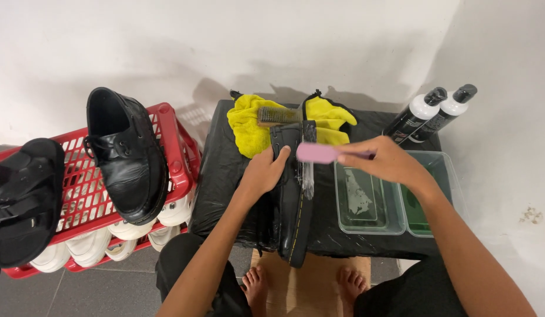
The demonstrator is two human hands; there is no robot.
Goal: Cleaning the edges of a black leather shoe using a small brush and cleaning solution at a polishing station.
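Two clear plastic tubs (395,199) sit side by side on the black-covered table (225,170); each holds shallow greenish liquid. The red crate (173,147) at left carries a black shoe (129,158), with a black sandal (23,199) at its other end.

The left hand (263,173) grips the black boot (293,194), which lies sole-edge up on the table. The right hand (387,161), fingers clenched on the handle, holds the pink brush (319,154) with bristles down against the boot's welt.
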